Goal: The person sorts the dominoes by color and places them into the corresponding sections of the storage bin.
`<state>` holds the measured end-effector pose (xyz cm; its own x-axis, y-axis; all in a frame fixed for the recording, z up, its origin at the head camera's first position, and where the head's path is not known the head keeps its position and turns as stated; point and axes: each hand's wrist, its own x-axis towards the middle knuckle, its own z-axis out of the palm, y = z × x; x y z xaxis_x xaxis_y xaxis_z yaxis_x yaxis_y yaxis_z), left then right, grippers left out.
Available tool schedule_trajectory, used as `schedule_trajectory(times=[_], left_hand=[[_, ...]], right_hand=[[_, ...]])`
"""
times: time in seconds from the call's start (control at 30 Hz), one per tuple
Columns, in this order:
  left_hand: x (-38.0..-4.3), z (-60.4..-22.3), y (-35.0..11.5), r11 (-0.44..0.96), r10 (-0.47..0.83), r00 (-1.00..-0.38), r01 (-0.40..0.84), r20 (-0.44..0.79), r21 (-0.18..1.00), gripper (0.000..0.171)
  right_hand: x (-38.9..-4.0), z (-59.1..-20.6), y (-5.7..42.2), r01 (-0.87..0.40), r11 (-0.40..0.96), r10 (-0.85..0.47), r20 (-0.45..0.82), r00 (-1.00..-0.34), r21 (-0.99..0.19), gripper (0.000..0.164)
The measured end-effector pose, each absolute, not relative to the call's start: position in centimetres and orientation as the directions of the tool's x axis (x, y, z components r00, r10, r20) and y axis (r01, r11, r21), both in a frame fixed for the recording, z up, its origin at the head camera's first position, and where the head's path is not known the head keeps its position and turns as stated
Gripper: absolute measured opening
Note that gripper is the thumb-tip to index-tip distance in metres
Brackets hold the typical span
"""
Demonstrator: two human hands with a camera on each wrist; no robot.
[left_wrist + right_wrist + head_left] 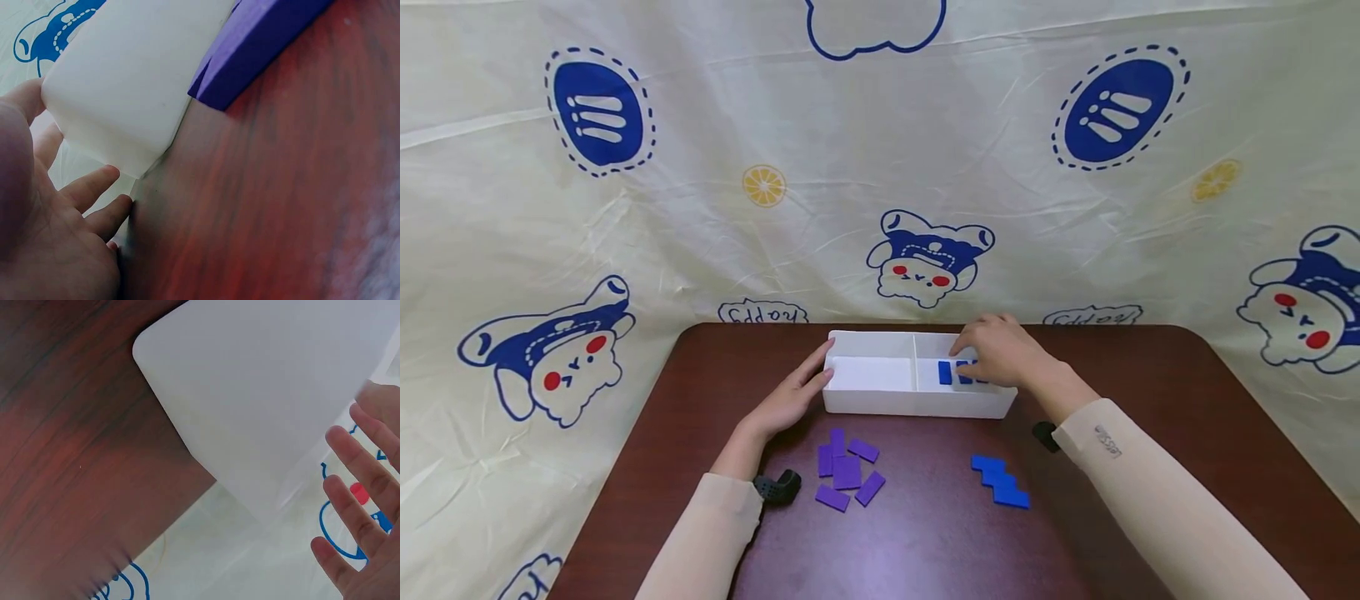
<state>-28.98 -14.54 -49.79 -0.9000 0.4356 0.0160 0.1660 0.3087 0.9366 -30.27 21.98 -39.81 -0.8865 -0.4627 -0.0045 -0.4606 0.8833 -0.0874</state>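
A pale printed cloth (850, 125) fills the upper frame, with a brown table (925, 542) below it. Across the middle of the frame sits a white box (917, 404), a divider splitting it into two compartments; it looks light and fairly stiff, likely to slide if nudged, and its end walls seem the best hold. The right hand (1003, 350) reaches over the right compartment, fingers apart with nothing visibly gripped; whether the thumb touches a tile, I cannot tell. The left hand (786, 402) rests against the box's left end, fingers mostly straight and spread, touching the wall rather than wrapped round it. At lower centre lies a scatter of purple tiles (847, 472), some touching; right of them, blue tiles (998, 480) form a stepped row. More blue tiles (945, 372) lie inside the right compartment, partly hidden by the hand. All the tiles look light, rigid, smooth and hardly fragile; being thin and flat, they would probably suit a fingertip pinch along opposite edges.
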Motion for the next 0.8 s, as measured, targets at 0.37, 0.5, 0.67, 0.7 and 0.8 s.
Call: schedule_trajectory(times=[0.37, 0.5, 0.67, 0.7, 0.8], left_hand=[[-28.9, -49.4, -14.6, 0.306, 0.437, -0.900, 0.162, 0.013, 0.938, 0.059], [-28.9, -49.4, -14.6, 0.313, 0.435, -0.901, 0.159, 0.008, 0.936, 0.059], [-28.9, -49.5, -14.6, 0.313, 0.433, -0.901, 0.159, 0.008, 0.937, 0.059], [-28.9, -49.5, -14.6, 0.312, 0.432, -0.902, 0.158, 0.008, 0.937, 0.059], [-28.9, -49.5, -14.7, 0.307, 0.433, -0.901, 0.153, 0.005, 0.939, 0.059]], right_hand=[[-28.4, -38.5, 22.9, -0.521, 0.852, -0.520, 0.043, -0.853, -0.046, 0.026], [-27.6, -38.2, 23.2, -0.550, 0.835, -0.548, 0.070, -0.834, -0.019, 0.025], [-26.7, -38.0, 23.7, -0.574, 0.819, -0.570, 0.089, -0.817, -0.021, 0.026], [-26.5, -37.9, 23.7, -0.576, 0.817, -0.573, 0.087, -0.815, -0.021, 0.026], [-26.0, -37.9, 23.9, -0.581, 0.813, -0.578, 0.079, -0.812, -0.024, 0.027]])
